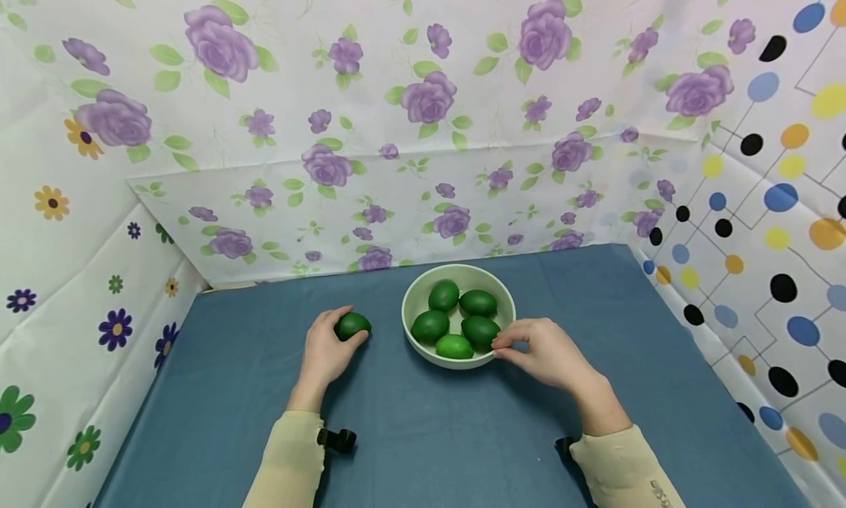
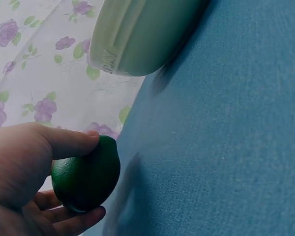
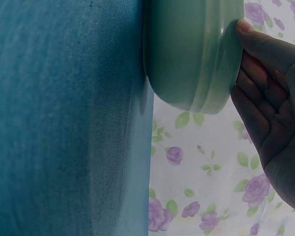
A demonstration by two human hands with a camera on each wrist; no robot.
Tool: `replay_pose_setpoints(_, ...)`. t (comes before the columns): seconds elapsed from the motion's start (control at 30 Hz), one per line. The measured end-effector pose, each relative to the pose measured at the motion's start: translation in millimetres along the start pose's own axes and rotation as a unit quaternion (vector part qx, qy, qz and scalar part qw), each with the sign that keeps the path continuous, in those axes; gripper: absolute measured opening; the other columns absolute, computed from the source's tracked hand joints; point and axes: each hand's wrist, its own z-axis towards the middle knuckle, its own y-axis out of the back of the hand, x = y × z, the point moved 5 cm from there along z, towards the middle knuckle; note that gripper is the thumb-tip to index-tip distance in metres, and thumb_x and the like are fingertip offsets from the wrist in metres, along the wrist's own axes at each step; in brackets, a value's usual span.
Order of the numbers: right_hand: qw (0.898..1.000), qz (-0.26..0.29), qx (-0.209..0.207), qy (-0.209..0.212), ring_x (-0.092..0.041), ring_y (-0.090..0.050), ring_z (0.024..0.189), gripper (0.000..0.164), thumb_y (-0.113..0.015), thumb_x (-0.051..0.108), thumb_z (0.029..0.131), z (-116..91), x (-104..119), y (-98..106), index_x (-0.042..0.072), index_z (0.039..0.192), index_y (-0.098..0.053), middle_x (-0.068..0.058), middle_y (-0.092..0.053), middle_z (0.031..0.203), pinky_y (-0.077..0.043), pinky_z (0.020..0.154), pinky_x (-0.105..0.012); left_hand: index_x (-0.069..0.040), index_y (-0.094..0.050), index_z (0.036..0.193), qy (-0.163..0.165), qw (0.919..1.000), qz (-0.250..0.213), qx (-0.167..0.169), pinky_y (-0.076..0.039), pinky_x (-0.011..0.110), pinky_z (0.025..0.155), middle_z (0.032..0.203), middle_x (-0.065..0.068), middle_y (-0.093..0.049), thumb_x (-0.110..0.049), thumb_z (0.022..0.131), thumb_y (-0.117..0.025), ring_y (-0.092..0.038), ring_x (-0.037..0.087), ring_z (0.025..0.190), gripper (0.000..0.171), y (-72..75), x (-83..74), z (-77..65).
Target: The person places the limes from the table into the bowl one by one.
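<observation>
Thumb and fingers of my left hand (image 1: 327,351) grip a dark green lime (image 1: 353,326), left of the bowl. In the left wrist view the lime (image 2: 88,173) shows its pointed end, with the thumb on one side and fingers on the other, close over the cloth. A pale green bowl (image 1: 407,302) stands on the table with several green limes (image 1: 443,295) in it, one of them brighter (image 1: 454,346). My right hand (image 1: 545,350) pinches the bowl's near right rim. In the right wrist view, its thumb lies at the edge of the bowl (image 3: 191,59).
Blue cloth (image 1: 423,434) covers the table. A flowered sheet (image 1: 429,200) hangs behind the bowl, with a dotted sheet (image 1: 760,273) along the right and another flowered one (image 1: 79,346) along the left. A black wrist strap mount (image 1: 338,440) sticks out from the left sleeve.
</observation>
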Motion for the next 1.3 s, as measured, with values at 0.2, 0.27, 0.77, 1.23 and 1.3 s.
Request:
replay_pose_setpoints(0.2, 1.000, 0.001, 0.001, 0.002, -0.007, -0.073, 0.101, 0.008, -0.087, 0.019, 0.094, 2, 1, 0, 0.021, 0.102, -0.087, 0.016, -0.077, 0.104, -0.065, 0.088, -0.034, -0.009, -0.060, 0.153, 0.000, 1.0000, -0.003, -0.009, -0.052, 0.066, 0.102, 0.151, 0.024, -0.052, -0.027, 0.098, -0.083, -0.055, 0.047, 0.131, 0.061, 0.8, -0.8, 1.1)
replay_pose_setpoints(0.27, 1.000, 0.001, 0.001, 0.004, -0.007, -0.073, 0.100, 0.008, -0.087, 0.019, 0.094, 2, 1, 0, 0.021, 0.102, -0.087, 0.016, -0.077, 0.104, -0.065, 0.087, -0.034, -0.009, -0.061, 0.153, -0.002, 0.9998, -0.008, -0.016, -0.052, 0.065, 0.102, 0.151, 0.023, -0.053, -0.029, 0.098, -0.083, -0.055, 0.046, 0.130, 0.062, 0.8, -0.8, 0.9)
replay_pose_setpoints(0.77, 1.000, 0.005, -0.002, 0.004, -0.006, -0.073, 0.100, 0.009, -0.087, 0.018, 0.094, 2, 1, 0, 0.024, 0.100, -0.087, 0.018, -0.077, 0.103, -0.065, 0.087, -0.034, -0.010, -0.065, 0.149, -0.020, 0.9966, -0.044, -0.066, -0.053, 0.061, 0.101, 0.146, 0.021, -0.059, -0.032, 0.095, -0.086, -0.058, 0.043, 0.126, 0.062, 1.9, -7.6, -1.0)
replay_pose_setpoints(1.23, 1.000, 0.007, 0.005, -0.005, -0.007, -0.073, 0.102, 0.011, -0.086, 0.020, 0.094, 0, 0, 1, 0.029, 0.100, -0.085, 0.018, -0.077, 0.104, -0.065, 0.089, -0.034, -0.010, -0.067, 0.147, -0.031, 0.9948, -0.057, -0.078, -0.056, 0.058, 0.092, 0.142, 0.021, -0.062, -0.032, 0.094, -0.087, -0.062, 0.041, 0.118, 0.061, -0.6, -14.7, -3.3)
replay_pose_setpoints(1.3, 1.000, 0.006, 0.005, -0.004, -0.006, -0.073, 0.102, 0.011, -0.086, 0.020, 0.094, 0, 1, 1, 0.029, 0.100, -0.085, 0.018, -0.077, 0.104, -0.065, 0.089, -0.034, -0.010, -0.067, 0.147, -0.031, 0.9947, -0.061, -0.077, -0.057, 0.056, 0.091, 0.142, 0.020, -0.062, -0.032, 0.094, -0.087, -0.063, 0.040, 0.116, 0.060, -1.0, -16.2, -3.4)
